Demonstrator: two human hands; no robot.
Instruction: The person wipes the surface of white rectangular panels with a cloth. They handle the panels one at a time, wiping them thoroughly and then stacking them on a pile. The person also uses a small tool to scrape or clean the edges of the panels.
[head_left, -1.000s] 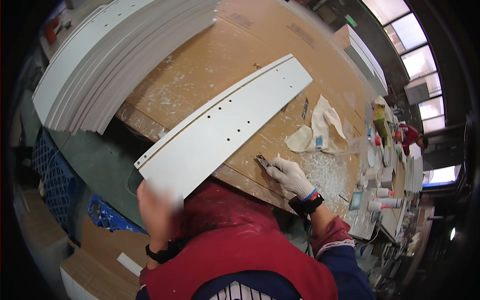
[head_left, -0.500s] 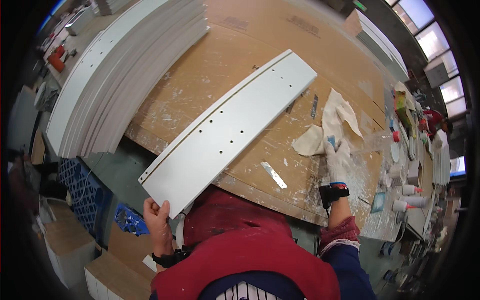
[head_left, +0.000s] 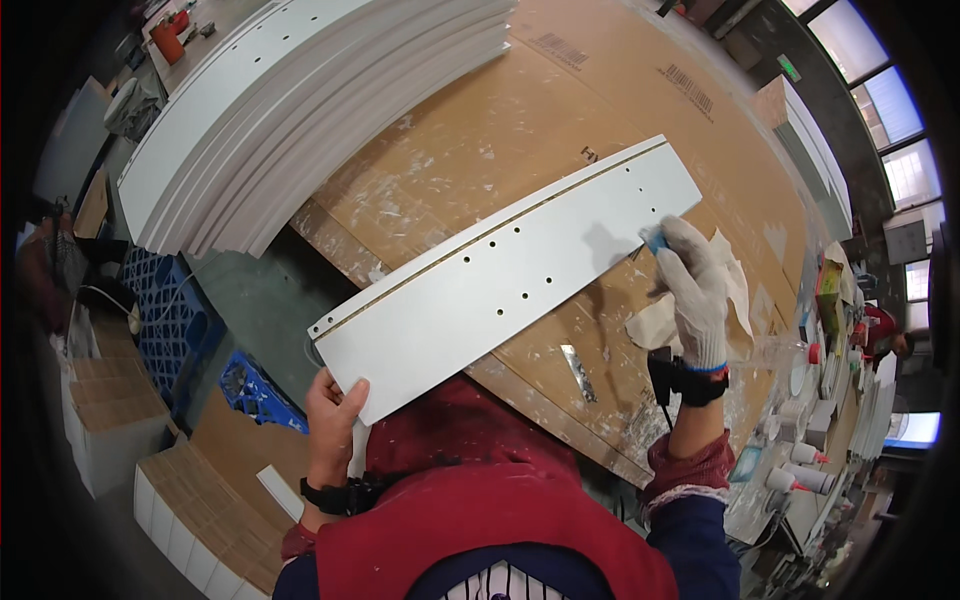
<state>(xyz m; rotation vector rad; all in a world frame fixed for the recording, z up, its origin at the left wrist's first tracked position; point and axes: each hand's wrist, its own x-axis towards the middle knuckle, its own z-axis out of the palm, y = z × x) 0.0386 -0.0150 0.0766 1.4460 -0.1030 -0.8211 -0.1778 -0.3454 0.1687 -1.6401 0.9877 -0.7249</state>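
On the cardboard-covered table, a white board lies aslant, its far end over the cardboard and its near end reaching past the table's front edge toward the worker's red apron. The bare left hand is clamped on the near corner, thumb on the upper face. The gloved right hand has thumb and fingers together on a small blue piece, at the board's front long edge toward the far end; from where I stand, contact with the board cannot be told.

Progress: the board already bears its round holes and a groove along the back long edge. Handling of it appears under way; how much remains does not show. The stack of white boards at the upper left looks similar in kind, though whether those boards are finished or waiting I cannot tell.

Edges and room: behind the board, bare cardboard extends widely, bounded on the left by the stack. In front, room is tighter: a metal strip lies apart from the board, and a pale cloth lies close to the glove. The overhanging near end appears to depend partly on the left hand for steadiness.
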